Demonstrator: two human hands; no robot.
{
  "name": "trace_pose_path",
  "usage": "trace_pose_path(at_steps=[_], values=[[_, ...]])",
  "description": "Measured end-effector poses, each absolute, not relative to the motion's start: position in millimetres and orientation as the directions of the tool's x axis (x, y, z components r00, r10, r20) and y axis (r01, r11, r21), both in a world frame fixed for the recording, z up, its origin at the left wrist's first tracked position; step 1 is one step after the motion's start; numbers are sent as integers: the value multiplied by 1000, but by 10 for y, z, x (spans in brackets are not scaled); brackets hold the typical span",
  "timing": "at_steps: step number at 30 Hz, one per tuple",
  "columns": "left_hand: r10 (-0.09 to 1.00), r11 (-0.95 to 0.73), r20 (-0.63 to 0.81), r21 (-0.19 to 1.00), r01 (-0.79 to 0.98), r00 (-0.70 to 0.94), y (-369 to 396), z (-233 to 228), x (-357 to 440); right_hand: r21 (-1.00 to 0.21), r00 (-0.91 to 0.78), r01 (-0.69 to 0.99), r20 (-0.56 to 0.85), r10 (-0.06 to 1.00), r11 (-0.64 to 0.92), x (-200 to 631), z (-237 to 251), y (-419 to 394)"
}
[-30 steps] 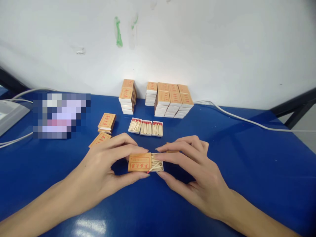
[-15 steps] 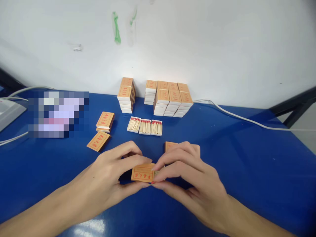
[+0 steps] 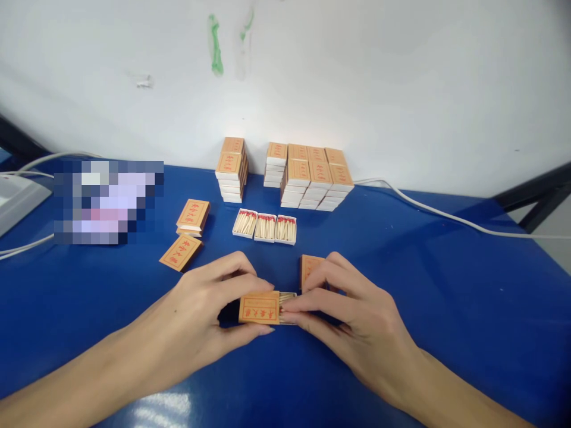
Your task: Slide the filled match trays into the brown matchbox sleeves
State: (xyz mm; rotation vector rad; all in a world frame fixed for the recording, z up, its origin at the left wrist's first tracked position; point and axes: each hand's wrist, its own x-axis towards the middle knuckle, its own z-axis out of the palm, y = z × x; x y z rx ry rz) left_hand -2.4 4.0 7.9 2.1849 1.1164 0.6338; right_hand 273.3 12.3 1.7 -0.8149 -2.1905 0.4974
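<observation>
Matchbox (image 3: 262, 309) sits partly open between left hand (image 3: 207, 312), gripping its cover (image 3: 259, 307), and right hand (image 3: 363, 321), pinching at the tray (image 3: 292, 294), can't tell on what; any matches (image 3: 285, 299) lying crooked could jam it imo

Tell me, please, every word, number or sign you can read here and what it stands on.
"火", on the held matchbox; its other red characters are too blurred to read surely.
Loose matchboxes: red characters, too blurred to quote surely.
Stacked matchboxes: red print, too small to read.
Pixelated patch: nothing readable.
</observation>
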Motion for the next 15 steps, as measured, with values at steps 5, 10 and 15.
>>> trace_pose_path(at_steps=[5,10,15], values=[[853,-418,110,729,541,511,42,93,-18,-634,-446,399,497,744,663,2724,32,89],[870,-423,165,734,532,464,71,81,-24,-719,-424,386,418,803,578,2785,99,93],[874,-434,189,719,543,448,107,101,-40,-762,-376,436,329,866,479,2813,141,103]])
